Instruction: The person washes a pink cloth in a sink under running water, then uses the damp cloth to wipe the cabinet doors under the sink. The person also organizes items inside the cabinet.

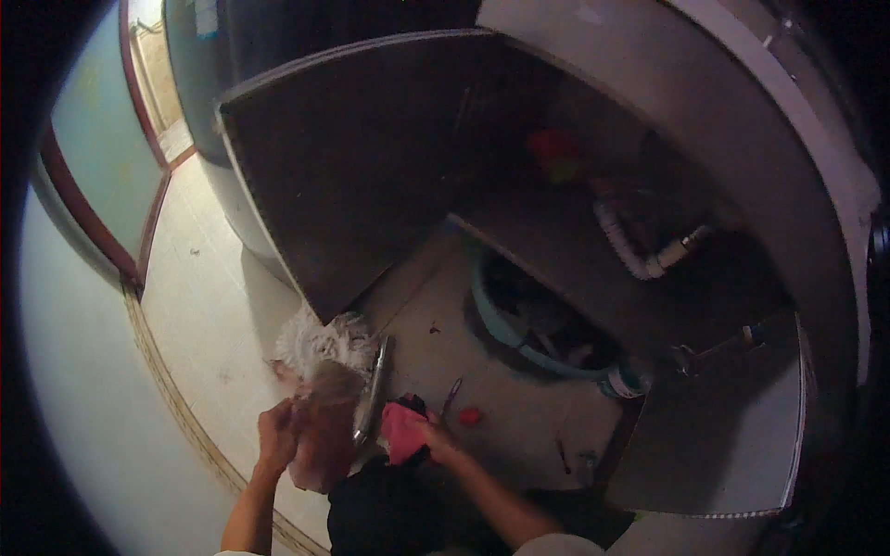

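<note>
My left hand (276, 434) is closed on the edge of a reddish, partly see-through bag (324, 445). Its outline is blurred, so I cannot tell what is inside. In my right hand (441, 441) is a bunched pink cloth (404, 432) with a dark part at its top. Between the two lies a shiny metal tube (375, 385) on the floor. Just beyond the bag sits a white, stringy mop head (320, 341). To the right of the cloth are a thin pen-like tool (451, 394) and a small red object (470, 416).
A dark cabinet stands ahead with its left door (343, 167) and right door (723, 435) swung open. Inside hangs a white corrugated drain hose (621, 241). A teal basin (501, 320) with dark contents and a small tub (626, 382) sit below it.
</note>
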Tool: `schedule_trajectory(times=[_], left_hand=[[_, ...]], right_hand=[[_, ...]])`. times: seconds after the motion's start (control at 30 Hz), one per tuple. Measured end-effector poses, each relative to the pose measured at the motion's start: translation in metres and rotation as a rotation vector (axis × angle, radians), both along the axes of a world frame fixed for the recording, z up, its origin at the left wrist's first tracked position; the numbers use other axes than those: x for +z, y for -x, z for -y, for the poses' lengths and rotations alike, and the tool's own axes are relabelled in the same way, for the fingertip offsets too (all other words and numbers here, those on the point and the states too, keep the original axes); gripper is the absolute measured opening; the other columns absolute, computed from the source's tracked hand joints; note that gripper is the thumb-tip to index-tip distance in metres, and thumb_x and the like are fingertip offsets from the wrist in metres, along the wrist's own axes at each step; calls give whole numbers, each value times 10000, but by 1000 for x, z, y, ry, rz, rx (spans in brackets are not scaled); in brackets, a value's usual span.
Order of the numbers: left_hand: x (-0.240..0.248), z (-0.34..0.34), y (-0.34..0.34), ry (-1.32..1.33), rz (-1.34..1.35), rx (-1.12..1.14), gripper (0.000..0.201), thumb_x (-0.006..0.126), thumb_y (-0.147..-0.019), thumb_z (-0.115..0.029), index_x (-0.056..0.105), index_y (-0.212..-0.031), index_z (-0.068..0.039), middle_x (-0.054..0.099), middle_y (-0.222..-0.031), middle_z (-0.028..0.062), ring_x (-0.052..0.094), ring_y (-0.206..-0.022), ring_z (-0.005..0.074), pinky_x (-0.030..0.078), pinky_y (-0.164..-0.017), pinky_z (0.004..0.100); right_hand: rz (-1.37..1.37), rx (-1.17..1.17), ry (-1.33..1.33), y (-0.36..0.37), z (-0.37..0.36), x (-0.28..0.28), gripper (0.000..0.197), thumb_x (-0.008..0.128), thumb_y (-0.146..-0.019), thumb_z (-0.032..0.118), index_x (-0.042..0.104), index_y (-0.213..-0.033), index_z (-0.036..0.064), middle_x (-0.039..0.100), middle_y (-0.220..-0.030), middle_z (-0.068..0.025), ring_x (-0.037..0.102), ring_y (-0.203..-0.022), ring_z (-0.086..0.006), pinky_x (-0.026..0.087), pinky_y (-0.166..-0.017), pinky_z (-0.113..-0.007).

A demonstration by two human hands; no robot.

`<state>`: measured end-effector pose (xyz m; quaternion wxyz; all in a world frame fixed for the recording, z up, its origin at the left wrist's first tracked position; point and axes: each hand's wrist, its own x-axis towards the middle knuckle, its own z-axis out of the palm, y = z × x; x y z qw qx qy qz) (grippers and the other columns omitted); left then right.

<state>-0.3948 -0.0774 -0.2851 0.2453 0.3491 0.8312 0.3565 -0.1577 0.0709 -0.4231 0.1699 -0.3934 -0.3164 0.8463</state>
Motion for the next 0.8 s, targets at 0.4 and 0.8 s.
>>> schedule_trajectory(times=[0.4,0.8], left_hand=[[209,-186,-92,-702,237,-539,230,509,-851,-186,569,-942,17,574,-779,63,459,-749,68,412,-663,258],[213,-446,-119,-641,-618,-356,345,540,-739,-332,590,-842,-6,606,-861,165,572,-807,351,473,-673,444]], right_hand=[[229,-122,-35,-22,12,51,289,593,-787,195,553,-1025,36,611,-930,-58,586,-815,-171,472,-733,-306],[168,-242,113,-57,-6,-6,357,615,-764,257,554,-1072,86,613,-968,-38,578,-848,-172,456,-792,-323]])
